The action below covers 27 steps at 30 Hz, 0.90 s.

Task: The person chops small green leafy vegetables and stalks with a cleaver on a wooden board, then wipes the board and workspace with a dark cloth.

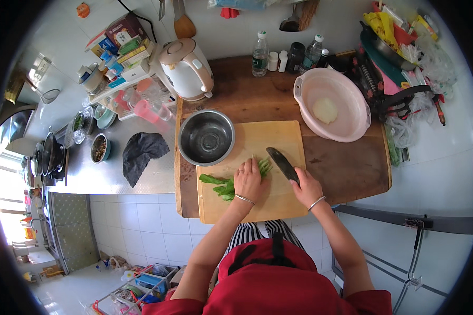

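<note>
My left hand (pixel 248 179) presses down on a bunch of leafy greens (pixel 225 191) on a wooden cutting board (pixel 220 212). The leaves stick out to the left of that hand, and the pale green stems (pixel 265 167) fan out at its right. Part of the bunch is hidden under my fingers. In my right hand (pixel 306 188) is the handle of a dark-bladed kitchen knife (pixel 282 162). Its blade slants up and left, above the board and a little to the right of the stems. A steel bowl (pixel 207 138) overlaps the board's upper left corner.
A pink plastic basin (pixel 301 114) with a pale round item (pixel 325 110) inside stands at the right. Behind the board are an electric kettle (pixel 187 71) and plastic bottles (pixel 260 55). On the steel counter (pixel 153 177) at left lies a dark cloth (pixel 142 153), near a small bowl (pixel 99 148).
</note>
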Available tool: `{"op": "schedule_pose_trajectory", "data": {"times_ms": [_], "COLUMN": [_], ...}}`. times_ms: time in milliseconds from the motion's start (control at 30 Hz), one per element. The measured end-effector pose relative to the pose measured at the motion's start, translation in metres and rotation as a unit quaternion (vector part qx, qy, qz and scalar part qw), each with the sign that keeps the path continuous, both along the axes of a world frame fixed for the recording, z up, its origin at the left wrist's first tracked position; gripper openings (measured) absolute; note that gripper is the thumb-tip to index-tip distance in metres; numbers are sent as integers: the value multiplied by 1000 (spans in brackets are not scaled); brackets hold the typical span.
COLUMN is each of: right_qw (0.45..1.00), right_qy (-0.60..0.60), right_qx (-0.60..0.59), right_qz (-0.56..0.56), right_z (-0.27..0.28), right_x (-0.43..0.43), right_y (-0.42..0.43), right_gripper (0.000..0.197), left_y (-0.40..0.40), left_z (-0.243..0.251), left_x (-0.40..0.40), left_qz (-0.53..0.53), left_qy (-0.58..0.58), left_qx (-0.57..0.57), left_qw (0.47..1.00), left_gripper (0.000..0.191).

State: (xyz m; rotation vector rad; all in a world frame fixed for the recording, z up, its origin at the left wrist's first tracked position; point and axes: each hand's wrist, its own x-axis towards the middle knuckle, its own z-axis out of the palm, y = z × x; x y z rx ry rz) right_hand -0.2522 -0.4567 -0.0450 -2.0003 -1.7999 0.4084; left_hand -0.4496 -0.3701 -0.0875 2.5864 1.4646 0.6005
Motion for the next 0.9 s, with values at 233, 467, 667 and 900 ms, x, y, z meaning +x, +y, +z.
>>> {"op": "schedule_pose_trajectory", "data": {"times_ms": [233,467,667,900], "right_qw": [991,994,996,975], "right_qy": [-83,-76,-69,-140], "right_qx": [-105,-66,-26,-133], "right_qz": [28,50,47,111], "right_z": [26,0,70,39], "right_x": [-16,-6,-17,-18], "right_y": [1,11,20,30], "right_gripper": [37,25,25,27], "left_y": [-9,3,5,8], "left_z": [-17,-17,-25,-26], "left_x": [0,-10,-7,-4], "left_qz": [-83,-84,-132,-130], "left_qy": [-88,-218,-107,-172], "left_qx": [-44,-78,67,-31], "left_qw": [992,969,983,976], "left_gripper": [46,30,15,15]}}
